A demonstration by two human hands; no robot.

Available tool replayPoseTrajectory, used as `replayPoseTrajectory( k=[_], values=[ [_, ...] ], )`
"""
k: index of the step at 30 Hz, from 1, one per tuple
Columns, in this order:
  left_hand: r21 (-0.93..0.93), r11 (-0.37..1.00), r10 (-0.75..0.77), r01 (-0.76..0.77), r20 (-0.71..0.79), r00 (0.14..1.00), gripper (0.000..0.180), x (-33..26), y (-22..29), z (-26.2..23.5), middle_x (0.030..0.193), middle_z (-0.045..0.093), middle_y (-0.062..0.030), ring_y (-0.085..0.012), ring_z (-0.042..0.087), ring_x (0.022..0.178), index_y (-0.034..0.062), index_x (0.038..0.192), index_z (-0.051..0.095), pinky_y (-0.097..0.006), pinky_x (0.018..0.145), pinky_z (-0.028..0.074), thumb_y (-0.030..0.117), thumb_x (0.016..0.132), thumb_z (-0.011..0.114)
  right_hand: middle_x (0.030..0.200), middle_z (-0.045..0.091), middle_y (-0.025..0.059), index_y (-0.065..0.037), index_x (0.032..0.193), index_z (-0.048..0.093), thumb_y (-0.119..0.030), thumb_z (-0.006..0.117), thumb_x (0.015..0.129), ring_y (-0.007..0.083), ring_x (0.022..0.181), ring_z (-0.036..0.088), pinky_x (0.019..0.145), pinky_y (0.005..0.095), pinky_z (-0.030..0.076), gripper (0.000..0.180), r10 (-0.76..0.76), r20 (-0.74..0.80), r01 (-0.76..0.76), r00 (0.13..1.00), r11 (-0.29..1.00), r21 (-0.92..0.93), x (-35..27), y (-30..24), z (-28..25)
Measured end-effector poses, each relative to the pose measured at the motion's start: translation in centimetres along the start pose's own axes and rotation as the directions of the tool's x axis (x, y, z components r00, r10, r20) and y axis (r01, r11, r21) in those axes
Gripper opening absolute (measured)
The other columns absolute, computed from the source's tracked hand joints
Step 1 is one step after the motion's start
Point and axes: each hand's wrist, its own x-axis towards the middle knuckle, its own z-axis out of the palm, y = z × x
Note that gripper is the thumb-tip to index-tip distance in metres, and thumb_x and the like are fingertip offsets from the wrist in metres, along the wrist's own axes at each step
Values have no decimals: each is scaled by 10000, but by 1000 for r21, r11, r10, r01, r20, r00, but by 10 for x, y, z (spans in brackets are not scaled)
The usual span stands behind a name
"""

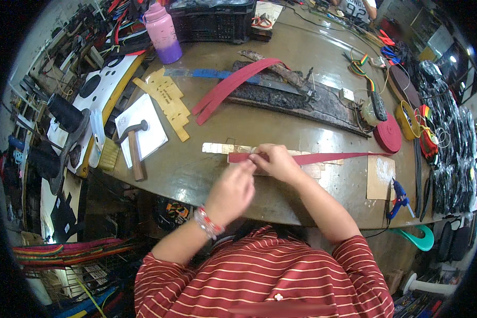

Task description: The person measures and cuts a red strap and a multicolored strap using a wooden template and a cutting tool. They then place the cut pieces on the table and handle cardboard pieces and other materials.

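A red webbing strap [331, 157] runs across the near part of the table from its roll [388, 132] on the right. Its free end lies over a pale stepped template strip [215, 148]. My right hand [275, 161] presses down on the strap with bent fingers closed on it. Close beside it, my left hand [233, 185] pinches at the strap near its end; its fingertips are slightly blurred. The two hands almost touch. Farther back, several cut red straps [225, 87] lie over a dark metal bar fixture [297, 106].
To the left are a hammer [135, 153] on white paper, a yellow stepped template [167, 103], a brush [109, 153] and a pink-purple bottle [161, 34]. A blue glue gun [400, 199] sits by cardboard [379, 177] at right. Another person [358, 9] is beyond the table.
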Motion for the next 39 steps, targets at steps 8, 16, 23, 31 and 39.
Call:
replayPoseTrajectory(
  k=[8, 16, 23, 31, 39],
  values=[
    [181, 983, -62, 40, 119, 991, 456, -12, -13, 37, 1294, 413, -278, -365, 389, 1241, -142, 1232, 404, -395, 1056, 317, 117, 865, 490, 744, 607, 216, 10, 746, 597, -195, 611, 778, 379, 706, 602, 642, 428, 477, 208, -8, -55, -3, 998, 982, -189, 5, 10, 23],
    [358, 934, -62, -8, 184, 981, 451, -8, -21, 41, 1221, 481, -290, -360, 442, 1194, -159, 1186, 441, -408, 1035, 343, 75, 806, 505, 799, 630, 213, 2, 787, 624, -223, 617, 789, 377, 769, 611, 698, 429, 493, 225, -10, -67, -9, 998, 962, -272, 7, 5, 28],
    [530, 843, -65, -88, 263, 963, 363, 14, -12, 40, 1092, 556, -298, -355, 589, 996, -85, 1127, 524, -385, 856, 491, 90, 810, 492, 839, 661, 180, -15, 860, 671, -303, 716, 716, 344, 803, 636, 728, 397, 499, 325, 257, 157, -195, 953, 923, -331, -46, 26, -99],
    [571, 805, -62, -164, 355, 933, 276, 29, -11, 36, 871, 610, -212, -292, 648, 755, -60, 1022, 548, -346, 641, 548, 93, 793, 527, 782, 639, 229, 16, 822, 663, -327, 735, 696, 362, 789, 629, 723, 404, 490, 373, 473, -127, -485, 872, 797, -360, -94, 63, -122],
    [543, 822, -51, -169, 367, 929, 148, 34, -13, 33, 780, 597, -181, -298, 638, 637, -13, 895, 543, -368, 539, 542, 106, 809, 529, 768, 637, 234, 22, 779, 668, -314, 743, 664, 366, 745, 634, 704, 410, 497, 363, 489, -135, -505, 862, 805, -310, -99, 88, -126]
  ],
)
